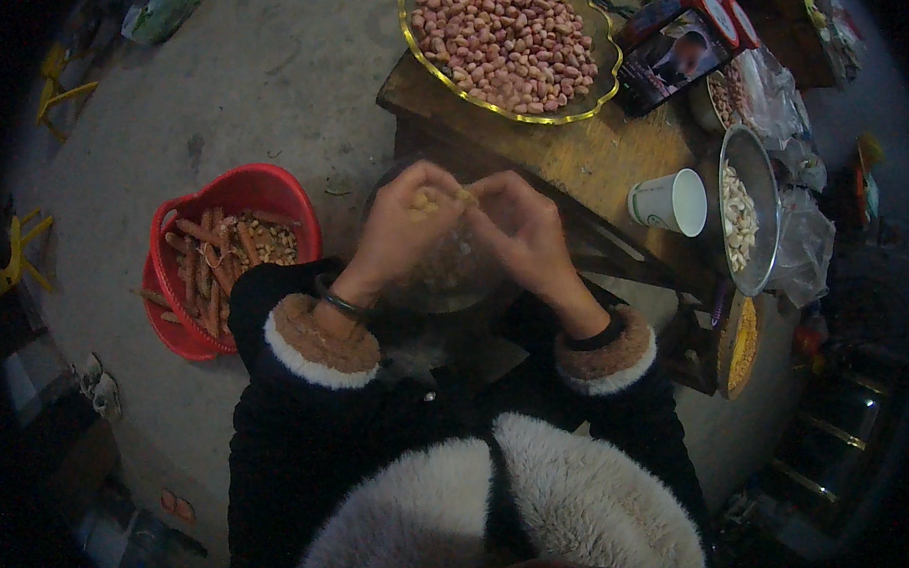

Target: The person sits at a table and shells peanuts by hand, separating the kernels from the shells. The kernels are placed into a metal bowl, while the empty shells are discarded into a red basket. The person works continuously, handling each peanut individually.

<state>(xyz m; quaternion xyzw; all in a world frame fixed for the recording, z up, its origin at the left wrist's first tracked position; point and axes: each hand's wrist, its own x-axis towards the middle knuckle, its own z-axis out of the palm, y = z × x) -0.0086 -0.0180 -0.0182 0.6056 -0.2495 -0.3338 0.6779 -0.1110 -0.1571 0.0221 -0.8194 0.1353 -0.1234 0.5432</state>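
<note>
My left hand [411,229] is raised in front of me, its fingers curled around several small yellowish pieces [424,201], perhaps nuts or seeds. Its thumb and forefinger meet those of my right hand [526,225] at a small yellowish-green piece [466,196]. Both hands are slightly blurred, so the exact pinch is hard to make out. Beneath them, a see-through bowl [455,303] sits in shadow with dim pale pieces inside. A dark bangle [341,297] circles my left wrist.
At left, a red basket [309,206] holds corncobs and small tan pieces. The wooden table [615,154] bears a gold-rimmed bowl [619,90] of pink-skinned peanuts, printed boxes [672,55] and a paper cup [666,204]. A metal bowl [769,220] of whitish pieces stands at right.
</note>
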